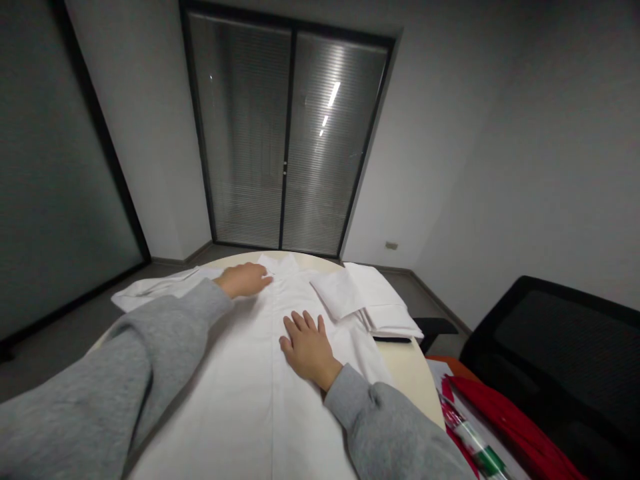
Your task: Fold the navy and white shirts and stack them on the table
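Observation:
A white shirt (240, 393) lies spread on a round cream table (417, 380), its collar near the far edge. My left hand (245, 279) touches the shirt just below and left of the collar, fingers bent toward the cloth; whether it pinches any fabric cannot be made out. My right hand (307, 350) lies palm down on the shirt's front, right of the centre line, with its fingers spread. One sleeve reaches out at the left, and folded white cloth (385, 303) lies to the right of the collar.
A black mesh chair (560, 360) stands at the right. Beside the table, red cloth (510, 420) and a clear wrapped item with a green patch (485, 457) lie on an orange surface. A dark flat object (393, 340) shows under the folded cloth.

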Demonstrator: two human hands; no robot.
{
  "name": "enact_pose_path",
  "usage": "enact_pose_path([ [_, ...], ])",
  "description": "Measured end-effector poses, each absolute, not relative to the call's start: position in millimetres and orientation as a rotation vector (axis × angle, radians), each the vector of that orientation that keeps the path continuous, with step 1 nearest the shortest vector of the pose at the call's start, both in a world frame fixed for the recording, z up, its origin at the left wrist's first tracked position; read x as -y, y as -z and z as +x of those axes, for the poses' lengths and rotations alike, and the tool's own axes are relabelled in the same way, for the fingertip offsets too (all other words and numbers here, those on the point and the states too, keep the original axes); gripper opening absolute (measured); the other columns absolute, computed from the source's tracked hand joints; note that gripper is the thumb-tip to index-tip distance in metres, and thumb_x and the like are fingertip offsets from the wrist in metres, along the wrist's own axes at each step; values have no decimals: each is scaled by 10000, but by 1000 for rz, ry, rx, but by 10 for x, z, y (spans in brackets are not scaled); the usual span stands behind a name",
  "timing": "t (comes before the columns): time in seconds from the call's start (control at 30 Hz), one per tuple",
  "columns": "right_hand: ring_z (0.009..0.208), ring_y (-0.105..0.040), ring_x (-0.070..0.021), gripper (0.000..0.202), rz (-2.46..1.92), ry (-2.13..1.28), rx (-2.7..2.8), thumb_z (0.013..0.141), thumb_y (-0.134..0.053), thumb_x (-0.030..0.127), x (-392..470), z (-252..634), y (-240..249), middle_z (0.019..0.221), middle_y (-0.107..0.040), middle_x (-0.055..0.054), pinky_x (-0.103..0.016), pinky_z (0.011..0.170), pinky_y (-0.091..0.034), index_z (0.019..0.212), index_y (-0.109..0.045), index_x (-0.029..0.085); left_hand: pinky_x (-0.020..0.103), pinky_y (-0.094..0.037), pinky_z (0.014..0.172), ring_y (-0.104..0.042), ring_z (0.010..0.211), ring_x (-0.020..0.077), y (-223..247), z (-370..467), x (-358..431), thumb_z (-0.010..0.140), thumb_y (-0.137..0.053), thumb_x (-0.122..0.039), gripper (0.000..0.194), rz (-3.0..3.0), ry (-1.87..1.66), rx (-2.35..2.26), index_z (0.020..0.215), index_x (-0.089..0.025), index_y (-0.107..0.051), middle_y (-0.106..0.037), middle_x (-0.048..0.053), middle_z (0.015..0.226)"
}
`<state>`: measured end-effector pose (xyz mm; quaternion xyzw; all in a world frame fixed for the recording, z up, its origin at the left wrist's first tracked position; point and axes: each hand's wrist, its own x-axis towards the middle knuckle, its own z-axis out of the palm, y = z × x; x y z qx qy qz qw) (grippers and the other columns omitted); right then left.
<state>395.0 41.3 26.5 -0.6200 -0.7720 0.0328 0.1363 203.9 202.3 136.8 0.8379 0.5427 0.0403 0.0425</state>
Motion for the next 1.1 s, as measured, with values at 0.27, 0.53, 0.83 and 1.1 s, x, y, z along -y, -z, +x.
enact_pose_path([
  [0.27, 1548, -323, -351, 528, -1755, -156, 2275, 1050, -444, 466, -377, 4079, -364, 1657, -434, -69, -638, 1259, -177, 1547, -459, 287, 419, -416, 1152, -570, 1377, 246, -538, 3297, -2132, 1083, -320, -385, 468, 2698, -290, -1292, 1402, -240, -631, -621, 95, 1506],
  [0.53, 1072, -680, -253, 296, -1829, -22, 2206, 1023, -491, 352, -361, 4249, -795, 1118, -773, -56, -369, 971, -457, 1204, -714, 278, 610, -271, 1225, -407, 1512, 310, -50, 3117, -2227, 1095, -293, -480, 495, 2740, -468, -1290, 1485, -313, -549, -484, 46, 1634],
  [0.83, 1155, -582, -365, 402, -2568, 516, 1355, 1004, -542, 447, -462, 5465, -1073, 1259, -701, -185, -444, 896, -418, 1229, -690, 149, 620, -308, 1194, -460, 1453, 321, -30, 3177, -2220, 1101, -300, -495, 476, 2759, -578, -1293, 1398, -303, -619, -550, 48, 1578],
  [1.1, 1169, -580, -324, 321, -2587, 574, 1355, 1056, -404, 288, -578, 5514, -880, 1227, -684, -168, -444, 919, -397, 1099, -698, 166, 606, -319, 1194, -470, 1453, 313, -47, 3150, -2205, 1099, -302, -525, 469, 2729, -597, -1279, 1373, -336, -632, -568, 26, 1564],
])
